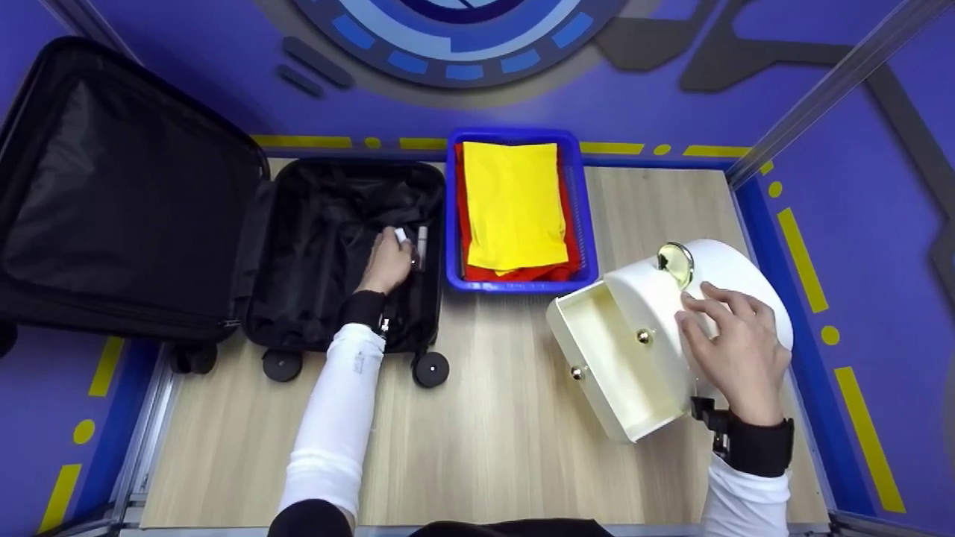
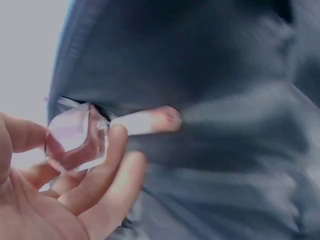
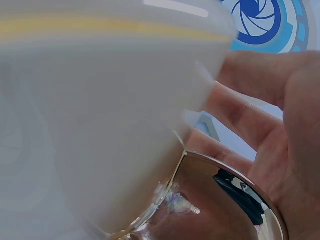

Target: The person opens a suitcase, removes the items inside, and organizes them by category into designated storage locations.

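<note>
My left hand (image 1: 388, 261) reaches into the open black suitcase (image 1: 351, 168). In the left wrist view, its thumb and fingers hold a small clear-and-pink faceted container (image 2: 77, 137). Beside it on the dark lining lies a slim tube (image 2: 150, 121), white at one end and pinkish at the other. My right hand (image 1: 735, 339) is at the top of a rounded white drawer box (image 1: 753, 287), fingers loosely bent next to its round gold handle (image 1: 675, 265). In the right wrist view, the white panel (image 3: 110, 110) partly hides those fingertips.
The box's drawer (image 1: 623, 350) is pulled out toward the table's middle, with a gold knob (image 1: 577, 373) on its front. Between suitcase and box stands a blue basket (image 1: 586, 224) of folded yellow cloth (image 1: 515, 205) and red cloth. The suitcase lid (image 1: 127, 201) leans at the left.
</note>
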### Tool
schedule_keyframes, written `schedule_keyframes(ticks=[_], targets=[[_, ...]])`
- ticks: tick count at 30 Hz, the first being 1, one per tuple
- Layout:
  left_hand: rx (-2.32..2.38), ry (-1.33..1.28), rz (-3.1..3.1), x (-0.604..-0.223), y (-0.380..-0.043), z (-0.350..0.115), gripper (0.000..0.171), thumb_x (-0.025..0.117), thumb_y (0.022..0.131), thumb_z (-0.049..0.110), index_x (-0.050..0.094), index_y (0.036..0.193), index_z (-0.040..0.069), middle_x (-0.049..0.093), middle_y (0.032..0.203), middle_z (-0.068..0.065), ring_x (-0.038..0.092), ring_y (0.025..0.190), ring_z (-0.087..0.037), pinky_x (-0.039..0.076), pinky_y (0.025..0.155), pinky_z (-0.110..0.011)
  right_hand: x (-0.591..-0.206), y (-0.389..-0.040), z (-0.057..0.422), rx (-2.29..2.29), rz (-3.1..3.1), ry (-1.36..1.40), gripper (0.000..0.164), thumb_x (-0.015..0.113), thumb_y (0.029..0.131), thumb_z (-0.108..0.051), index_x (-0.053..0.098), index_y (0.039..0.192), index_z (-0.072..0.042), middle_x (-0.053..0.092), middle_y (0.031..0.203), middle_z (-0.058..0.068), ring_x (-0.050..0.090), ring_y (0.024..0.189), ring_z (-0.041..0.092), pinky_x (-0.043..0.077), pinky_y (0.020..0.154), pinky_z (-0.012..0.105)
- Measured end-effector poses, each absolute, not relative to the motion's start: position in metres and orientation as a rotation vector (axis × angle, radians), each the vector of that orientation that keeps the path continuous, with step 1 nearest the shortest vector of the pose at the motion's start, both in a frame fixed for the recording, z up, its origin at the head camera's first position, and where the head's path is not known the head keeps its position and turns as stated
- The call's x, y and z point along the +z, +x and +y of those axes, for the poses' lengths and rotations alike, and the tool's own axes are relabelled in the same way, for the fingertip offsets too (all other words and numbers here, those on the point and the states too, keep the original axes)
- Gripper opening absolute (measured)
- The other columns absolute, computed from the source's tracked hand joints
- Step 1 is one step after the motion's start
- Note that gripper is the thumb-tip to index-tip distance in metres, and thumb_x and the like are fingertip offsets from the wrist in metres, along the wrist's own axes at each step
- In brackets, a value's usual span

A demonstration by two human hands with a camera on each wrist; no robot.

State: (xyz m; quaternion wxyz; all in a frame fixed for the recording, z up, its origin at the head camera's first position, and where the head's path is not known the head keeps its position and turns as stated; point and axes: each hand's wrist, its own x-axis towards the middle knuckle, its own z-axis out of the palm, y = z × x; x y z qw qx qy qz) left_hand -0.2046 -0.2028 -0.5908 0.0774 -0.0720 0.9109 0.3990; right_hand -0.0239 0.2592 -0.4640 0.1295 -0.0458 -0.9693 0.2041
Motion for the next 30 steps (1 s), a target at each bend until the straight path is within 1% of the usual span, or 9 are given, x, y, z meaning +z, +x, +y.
schedule_keyframes(ticks=[4, 8, 12, 15, 18, 20, 24, 27, 30], targets=[[1.377, -0.229, 2.707, -0.570, -0.200, -0.189, 0.039, 0.045, 0.105, 0.019, 0.050, 0.138, 0.000, 0.062, 0.124, -0.021, 0.061, 0.117, -0.035, 0.045, 0.104, -0.047, -0.464, -0.024, 0.259, 0.585, -2.819, -0.138, 0.027, 0.078, 0.092, -0.028, 0.080, 0.115, -0.013, 0.068, 0.136, 0.011, 0.050, 0.131, 0.048, 0.045, 0.072, 0.075], [1.479, -0.176, 2.690, -0.549, -0.194, -0.168, 0.038, 0.043, 0.105, 0.021, 0.054, 0.136, 0.004, 0.068, 0.106, -0.014, 0.064, 0.101, -0.030, 0.048, 0.094, -0.044, -0.465, -0.024, 0.259, 0.579, -2.812, -0.135, 0.027, 0.079, 0.092, -0.028, 0.081, 0.115, -0.013, 0.068, 0.135, 0.012, 0.050, 0.131, 0.048, 0.046, 0.071, 0.074], [1.544, -0.073, 2.707, -0.535, -0.185, -0.139, 0.036, 0.040, 0.107, 0.021, 0.053, 0.136, 0.005, 0.068, 0.103, -0.012, 0.062, 0.099, -0.030, 0.048, 0.092, -0.043, -0.465, -0.023, 0.260, 0.580, -2.811, -0.141, 0.027, 0.079, 0.092, -0.028, 0.081, 0.115, -0.014, 0.068, 0.135, 0.011, 0.050, 0.131, 0.048, 0.046, 0.070, 0.074], [1.595, 0.051, 2.699, -0.528, -0.176, -0.116, 0.033, 0.048, 0.107, 0.025, 0.050, 0.134, 0.006, 0.067, 0.100, -0.012, 0.062, 0.093, -0.030, 0.049, 0.085, -0.043, -0.465, -0.024, 0.260, 0.583, -2.811, -0.136, 0.027, 0.079, 0.092, -0.027, 0.081, 0.115, -0.014, 0.068, 0.135, 0.012, 0.050, 0.131, 0.049, 0.045, 0.072, 0.074], [1.604, 0.206, 2.682, -0.523, -0.165, -0.094, 0.041, 0.061, 0.100, 0.025, 0.046, 0.133, 0.005, 0.064, 0.092, -0.013, 0.061, 0.082, -0.029, 0.049, 0.074, -0.041, -0.465, -0.024, 0.260, 0.583, -2.816, -0.128, 0.027, 0.078, 0.092, -0.027, 0.080, 0.116, -0.013, 0.068, 0.136, 0.013, 0.049, 0.131, 0.050, 0.045, 0.073, 0.074], [1.566, 0.292, 2.678, -0.520, -0.158, -0.079, 0.048, 0.064, 0.094, 0.022, 0.043, 0.134, 0.005, 0.061, 0.090, -0.012, 0.059, 0.079, -0.027, 0.047, 0.069, -0.039, -0.465, -0.024, 0.260, 0.584, -2.821, -0.133, 0.027, 0.078, 0.092, -0.027, 0.080, 0.116, -0.013, 0.067, 0.136, 0.013, 0.049, 0.132, 0.049, 0.046, 0.073, 0.074], [1.430, 0.479, 2.684, -0.516, -0.143, -0.052, 0.050, 0.063, 0.089, 0.017, 0.044, 0.134, 0.005, 0.058, 0.102, -0.010, 0.058, 0.083, -0.024, 0.048, 0.069, -0.036, -0.465, -0.024, 0.260, 0.588, -2.826, -0.147, 0.028, 0.079, 0.092, -0.029, 0.080, 0.117, -0.015, 0.067, 0.136, 0.011, 0.049, 0.132, 0.048, 0.046, 0.070, 0.074], [1.317, 0.628, 2.687, -0.514, -0.132, -0.033, 0.042, 0.063, 0.093, 0.018, 0.050, 0.132, 0.006, 0.053, 0.113, -0.009, 0.059, 0.083, -0.022, 0.050, 0.066, -0.032, -0.465, -0.024, 0.260, 0.589, -2.825, -0.151, 0.029, 0.079, 0.092, -0.030, 0.080, 0.118, -0.016, 0.068, 0.136, 0.010, 0.049, 0.132, 0.048, 0.046, 0.069, 0.074], [1.239, 0.753, 2.672, -0.515, -0.121, -0.016, 0.036, 0.065, 0.099, 0.020, 0.057, 0.132, 0.008, 0.047, 0.116, -0.009, 0.058, 0.081, -0.019, 0.048, 0.063, -0.025, -0.465, -0.024, 0.260, 0.587, -2.824, -0.150, 0.029, 0.079, 0.092, -0.030, 0.080, 0.118, -0.016, 0.068, 0.136, 0.010, 0.050, 0.132, 0.048, 0.045, 0.069, 0.074]])
